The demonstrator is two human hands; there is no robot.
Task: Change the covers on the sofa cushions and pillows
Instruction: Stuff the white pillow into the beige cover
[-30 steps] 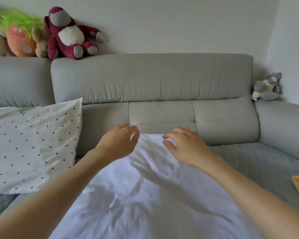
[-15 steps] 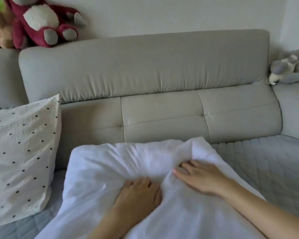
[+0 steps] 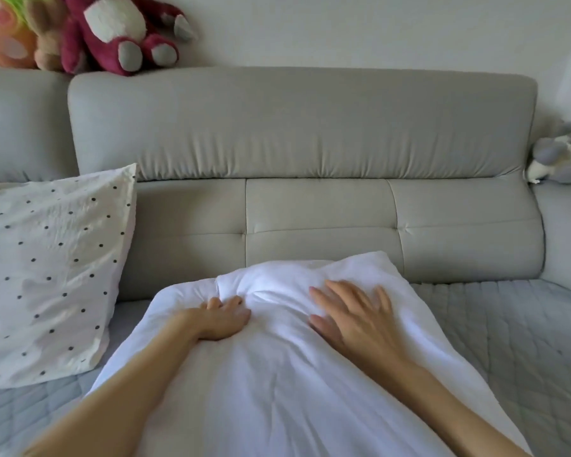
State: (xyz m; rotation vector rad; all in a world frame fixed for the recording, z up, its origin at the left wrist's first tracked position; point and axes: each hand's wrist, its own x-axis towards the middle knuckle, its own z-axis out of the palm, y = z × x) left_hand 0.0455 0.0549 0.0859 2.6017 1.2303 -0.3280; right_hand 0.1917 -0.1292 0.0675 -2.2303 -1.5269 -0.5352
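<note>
A grey sofa [image 3: 304, 127] fills the scene, its backrest across the far side and a quilted seat pad [image 3: 508, 341] covering the seat. On the seat in the near middle lies a white pillow [image 3: 277, 390], wrinkled, its far end bunched up just short of the backrest. Both forearms reach over it from the near edge. At the left a dotted pillow [image 3: 47, 275] leans upright against the backrest, just beside the white pillow; whether the two touch cannot be told.

The right hand [image 3: 356, 321] lies flat on the far right part of the white pillow, fingers straight and spread, palm down on the cloth, slightly blurred. The left hand [image 3: 221, 319] sits at the pillow's far middle, left of the right hand and apart from it, its fingers curled into a bunched fold of the white fabric and gripping it.

On top of the backrest at the far left sit a red plush bear [image 3: 119, 31] and an orange plush [image 3: 4, 37], with a small tan plush between them. A grey plush [image 3: 561, 153] rests at the far right corner.
</note>
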